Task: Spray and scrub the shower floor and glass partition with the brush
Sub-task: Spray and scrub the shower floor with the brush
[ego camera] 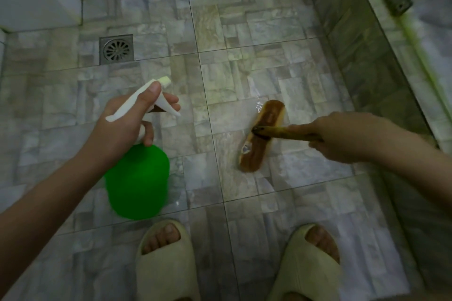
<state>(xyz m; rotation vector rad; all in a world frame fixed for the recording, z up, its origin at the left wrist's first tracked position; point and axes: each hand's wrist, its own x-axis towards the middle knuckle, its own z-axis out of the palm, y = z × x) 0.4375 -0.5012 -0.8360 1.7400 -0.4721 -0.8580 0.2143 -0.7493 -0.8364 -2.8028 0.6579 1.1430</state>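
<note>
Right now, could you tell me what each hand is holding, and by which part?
The left hand grips the green spray bottle at its white trigger head. The right hand grips the brush by its handle.

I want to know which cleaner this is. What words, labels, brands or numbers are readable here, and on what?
No text can be read.
On the green spray bottle: no label shows on the side in view.
On the brush: a small pale patch, maybe a sticker, too blurred to read.
</note>
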